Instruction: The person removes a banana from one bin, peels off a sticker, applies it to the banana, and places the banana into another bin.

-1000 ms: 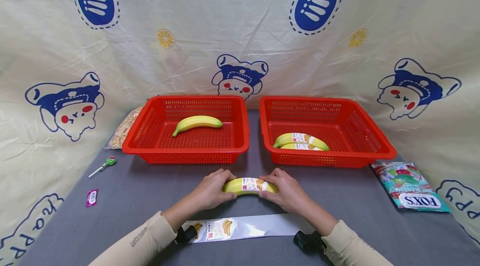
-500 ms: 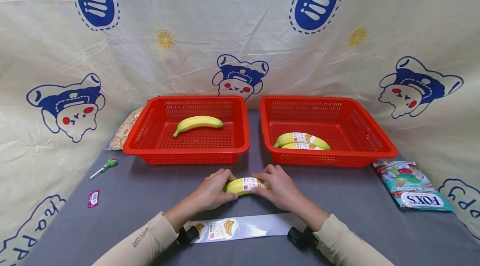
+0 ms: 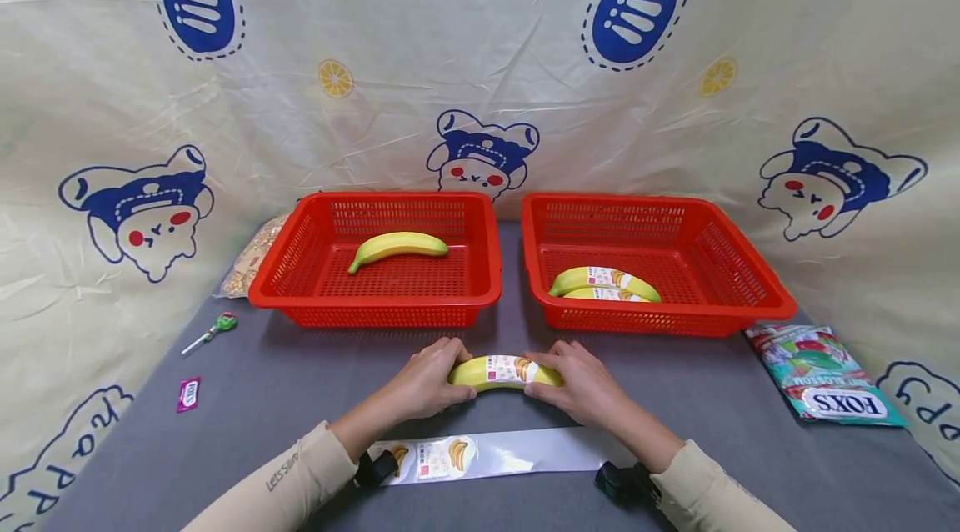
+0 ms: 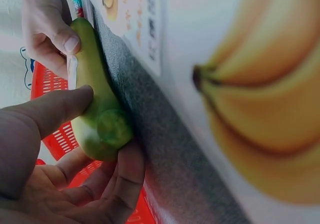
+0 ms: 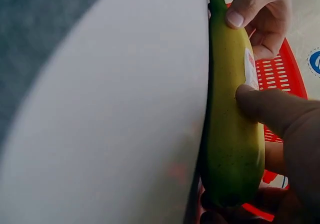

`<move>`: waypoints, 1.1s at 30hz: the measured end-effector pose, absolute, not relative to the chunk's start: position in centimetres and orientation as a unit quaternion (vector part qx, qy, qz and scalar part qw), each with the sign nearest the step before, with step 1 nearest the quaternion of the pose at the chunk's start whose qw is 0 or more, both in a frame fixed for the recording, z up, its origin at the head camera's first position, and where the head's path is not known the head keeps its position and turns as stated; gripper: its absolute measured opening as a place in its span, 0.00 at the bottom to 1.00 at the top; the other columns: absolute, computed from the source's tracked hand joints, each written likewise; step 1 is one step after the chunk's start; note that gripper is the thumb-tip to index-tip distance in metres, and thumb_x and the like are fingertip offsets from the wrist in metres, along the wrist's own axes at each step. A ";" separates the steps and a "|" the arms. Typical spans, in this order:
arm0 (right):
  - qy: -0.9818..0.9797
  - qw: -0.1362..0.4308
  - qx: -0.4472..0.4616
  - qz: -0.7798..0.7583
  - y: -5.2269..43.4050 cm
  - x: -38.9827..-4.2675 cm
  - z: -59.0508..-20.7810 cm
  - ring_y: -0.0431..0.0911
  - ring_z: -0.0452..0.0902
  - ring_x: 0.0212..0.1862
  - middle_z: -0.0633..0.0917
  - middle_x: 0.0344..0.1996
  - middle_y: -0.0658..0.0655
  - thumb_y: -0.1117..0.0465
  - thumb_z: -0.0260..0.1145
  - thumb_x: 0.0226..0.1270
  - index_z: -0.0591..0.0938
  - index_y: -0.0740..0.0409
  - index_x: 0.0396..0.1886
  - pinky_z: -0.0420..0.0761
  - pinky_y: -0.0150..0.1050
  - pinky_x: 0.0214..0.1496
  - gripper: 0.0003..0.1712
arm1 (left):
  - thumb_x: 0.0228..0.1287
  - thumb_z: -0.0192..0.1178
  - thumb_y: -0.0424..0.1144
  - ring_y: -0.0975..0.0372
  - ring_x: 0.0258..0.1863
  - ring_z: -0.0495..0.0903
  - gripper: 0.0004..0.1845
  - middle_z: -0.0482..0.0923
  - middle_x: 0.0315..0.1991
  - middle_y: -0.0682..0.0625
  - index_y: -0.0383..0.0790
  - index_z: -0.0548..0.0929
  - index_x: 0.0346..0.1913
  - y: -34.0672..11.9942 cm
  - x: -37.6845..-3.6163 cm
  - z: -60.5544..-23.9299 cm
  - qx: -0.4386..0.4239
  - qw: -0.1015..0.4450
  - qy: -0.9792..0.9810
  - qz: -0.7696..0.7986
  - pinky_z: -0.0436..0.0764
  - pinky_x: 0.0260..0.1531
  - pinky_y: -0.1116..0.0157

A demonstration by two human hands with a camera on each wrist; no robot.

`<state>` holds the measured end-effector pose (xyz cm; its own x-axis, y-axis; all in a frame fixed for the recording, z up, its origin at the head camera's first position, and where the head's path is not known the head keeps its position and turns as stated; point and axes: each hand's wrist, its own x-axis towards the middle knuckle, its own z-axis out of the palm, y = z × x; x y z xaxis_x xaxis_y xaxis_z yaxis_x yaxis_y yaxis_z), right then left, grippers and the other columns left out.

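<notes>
Both hands hold the labelled banana on the table, the right grip now back at its far end.

The left hand (image 3: pixel 429 382) grips the stem end of the banana (image 3: pixel 504 371) with curled fingers, and the right hand (image 3: pixel 583 384) grips the other end, thumb pressed on the peel beside the label (image 3: pixel 504 366). Half a second earlier the right fingers lay over the label; now they are slid outward and the label shows fully, so I judge the sticker is pressed on and smoothing is about finished. The banana rests on the grey table (image 3: pixel 300 365) between the two grips. Just below the grips lies the sticker strip (image 3: pixel 487 455). Beyond them stand the left basket (image 3: pixel 375 311) with one plain banana (image 3: pixel 397 247) and the right basket (image 3: pixel 660 319) with labelled bananas (image 3: pixel 603 282).
</notes>
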<state>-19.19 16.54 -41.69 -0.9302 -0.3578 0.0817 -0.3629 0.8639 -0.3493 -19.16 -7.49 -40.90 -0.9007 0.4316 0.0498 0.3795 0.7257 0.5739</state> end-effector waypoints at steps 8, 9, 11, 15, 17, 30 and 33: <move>-0.962 0.009 0.200 0.184 14.6 -19.7 -41.4 0.40 0.64 0.36 0.75 0.31 0.47 0.42 0.73 0.48 0.83 0.49 0.51 0.64 0.34 0.37 0.30 | 0.49 0.70 0.40 0.65 0.31 0.69 0.17 0.73 0.34 0.53 0.43 0.76 0.40 -7.5 -19.1 -41.0 0.220 0.048 0.928 0.298 0.68 0.32 0.68; -0.963 0.010 0.201 0.179 14.3 -19.8 -41.4 0.40 0.64 0.36 0.75 0.31 0.47 0.42 0.73 0.48 0.83 0.49 0.51 0.64 0.34 0.36 0.30 | 0.49 0.70 0.40 0.65 0.31 0.69 0.17 0.73 0.34 0.53 0.43 0.76 0.40 -7.6 -19.1 -41.0 0.221 0.047 0.928 0.298 0.68 0.31 0.68; -0.964 0.014 0.206 0.169 14.0 -20.0 -41.3 0.40 0.64 0.36 0.75 0.31 0.48 0.42 0.73 0.48 0.84 0.49 0.50 0.65 0.34 0.36 0.29 | 0.49 0.70 0.40 0.65 0.31 0.69 0.17 0.72 0.33 0.53 0.43 0.75 0.40 -7.6 -19.1 -41.0 0.223 0.046 0.927 0.298 0.68 0.31 0.68; -0.968 0.014 0.196 0.159 14.3 -20.0 -41.3 0.41 0.65 0.36 0.76 0.32 0.48 0.44 0.74 0.48 0.84 0.48 0.51 0.66 0.35 0.37 0.29 | 0.49 0.70 0.41 0.65 0.31 0.68 0.17 0.72 0.33 0.54 0.44 0.75 0.40 -7.6 -19.1 -40.9 0.222 0.047 0.928 0.297 0.68 0.31 0.69; -0.970 0.007 0.179 0.163 14.9 -19.9 -41.4 0.41 0.65 0.36 0.76 0.32 0.48 0.45 0.74 0.48 0.83 0.48 0.52 0.65 0.35 0.37 0.29 | 0.49 0.70 0.41 0.64 0.31 0.68 0.17 0.72 0.33 0.53 0.43 0.75 0.40 -7.6 -19.1 -40.9 0.224 0.047 0.927 0.297 0.68 0.31 0.69; -0.969 -0.045 0.148 0.195 16.2 -19.2 -41.6 0.40 0.65 0.33 0.74 0.29 0.48 0.48 0.74 0.48 0.82 0.52 0.53 0.64 0.35 0.34 0.30 | 0.49 0.71 0.38 0.64 0.34 0.71 0.19 0.76 0.36 0.52 0.42 0.77 0.44 -8.0 -18.9 -41.0 0.210 0.038 0.928 0.304 0.70 0.36 0.67; -0.968 -0.037 0.148 0.198 16.1 -19.2 -41.6 0.40 0.65 0.32 0.74 0.28 0.48 0.49 0.74 0.48 0.82 0.53 0.52 0.63 0.35 0.33 0.29 | 0.50 0.70 0.38 0.64 0.35 0.72 0.19 0.77 0.38 0.53 0.43 0.77 0.46 -8.0 -18.8 -40.9 0.205 0.035 0.928 0.310 0.70 0.36 0.66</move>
<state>-19.19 16.11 -41.56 -0.9535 -0.3011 -0.0123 -0.2722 0.8781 -0.3936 -18.78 -8.04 -40.89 -0.9133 0.4027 0.0617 0.3589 0.7237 0.5895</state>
